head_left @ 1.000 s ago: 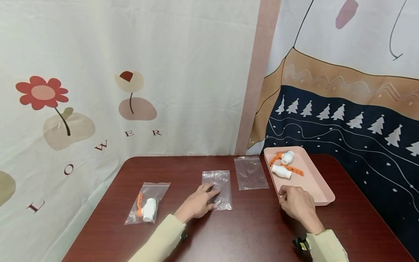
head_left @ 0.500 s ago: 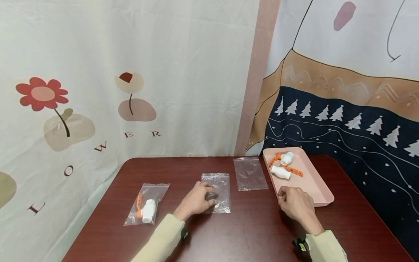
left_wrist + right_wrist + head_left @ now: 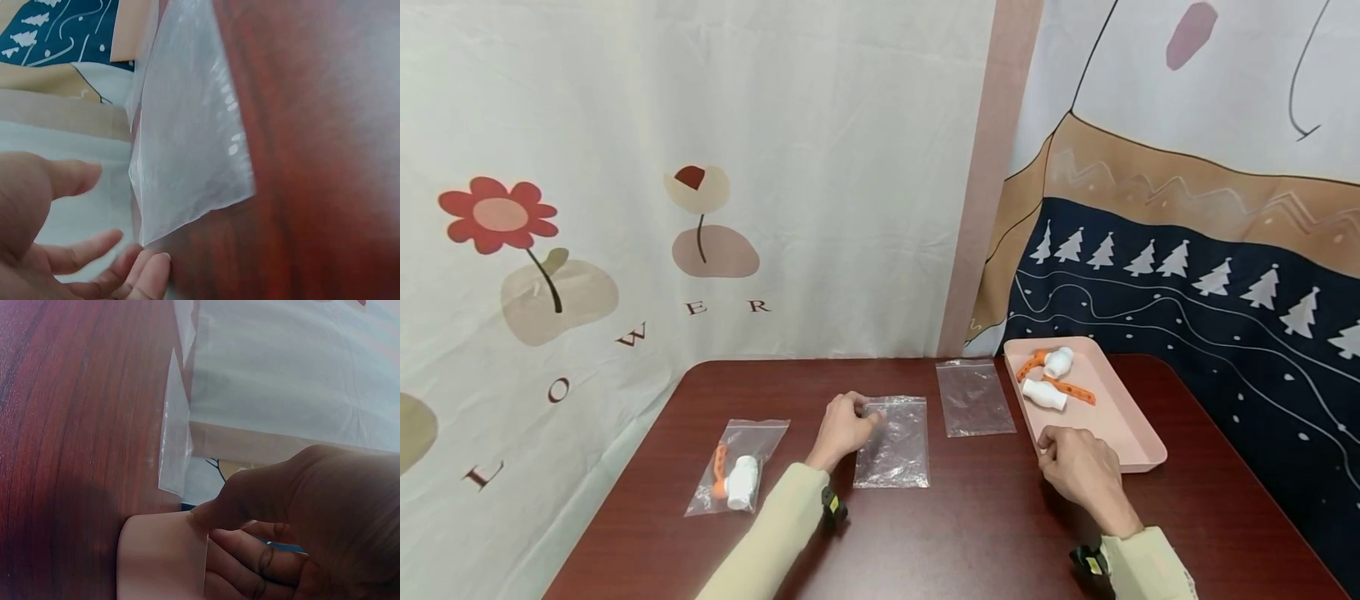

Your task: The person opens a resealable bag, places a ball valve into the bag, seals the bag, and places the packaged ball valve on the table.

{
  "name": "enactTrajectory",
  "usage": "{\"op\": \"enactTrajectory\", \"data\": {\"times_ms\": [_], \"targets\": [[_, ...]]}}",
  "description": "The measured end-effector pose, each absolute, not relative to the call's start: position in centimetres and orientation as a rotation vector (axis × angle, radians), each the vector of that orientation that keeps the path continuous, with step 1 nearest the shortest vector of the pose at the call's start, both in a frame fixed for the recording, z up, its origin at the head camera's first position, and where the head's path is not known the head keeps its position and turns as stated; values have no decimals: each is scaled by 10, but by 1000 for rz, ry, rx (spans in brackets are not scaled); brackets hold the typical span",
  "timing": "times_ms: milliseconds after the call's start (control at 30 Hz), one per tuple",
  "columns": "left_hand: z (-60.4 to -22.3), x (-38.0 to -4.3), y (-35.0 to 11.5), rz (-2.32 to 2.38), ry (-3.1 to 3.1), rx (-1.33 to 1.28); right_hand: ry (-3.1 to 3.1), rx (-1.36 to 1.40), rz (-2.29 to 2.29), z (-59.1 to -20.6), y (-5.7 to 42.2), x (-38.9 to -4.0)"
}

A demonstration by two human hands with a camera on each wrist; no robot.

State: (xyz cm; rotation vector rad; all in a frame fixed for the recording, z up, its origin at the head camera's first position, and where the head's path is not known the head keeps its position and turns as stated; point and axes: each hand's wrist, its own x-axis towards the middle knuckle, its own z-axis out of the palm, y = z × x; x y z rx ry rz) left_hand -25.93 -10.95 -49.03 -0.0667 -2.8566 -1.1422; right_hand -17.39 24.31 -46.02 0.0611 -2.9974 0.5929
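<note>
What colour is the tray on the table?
The tray is pale pink, showing best in the head view.

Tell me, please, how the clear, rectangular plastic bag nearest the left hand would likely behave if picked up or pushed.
The clear plastic bag would probably flop, since its thin film looks creased. It is likely light, as nothing shows inside it. Pushed, it might slide on the reddish-brown table, judging by its glossy highlights.

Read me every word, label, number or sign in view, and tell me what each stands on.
"L O W E R": spaced letters printed on the pale cloth behind the table.
Yellow labels on the black wrist devices: too small to read.
Plastic bags, tray, white pieces: no legible text.
</note>
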Motion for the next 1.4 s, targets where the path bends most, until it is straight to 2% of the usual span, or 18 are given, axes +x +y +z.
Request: {"op": "enactTrajectory", "data": {"times_ms": [533,1033,1400], "targets": [[-487,-291,-101,-1043,-3047,232,-3003,58,574,-461,242,-173],[-486,-289,-101,-934,-3090,279,-2993,67,569,-461,242,-173],[-493,-284,-112,-1080,-2904,122,-2995,61,564,-461,243,-174]]}}
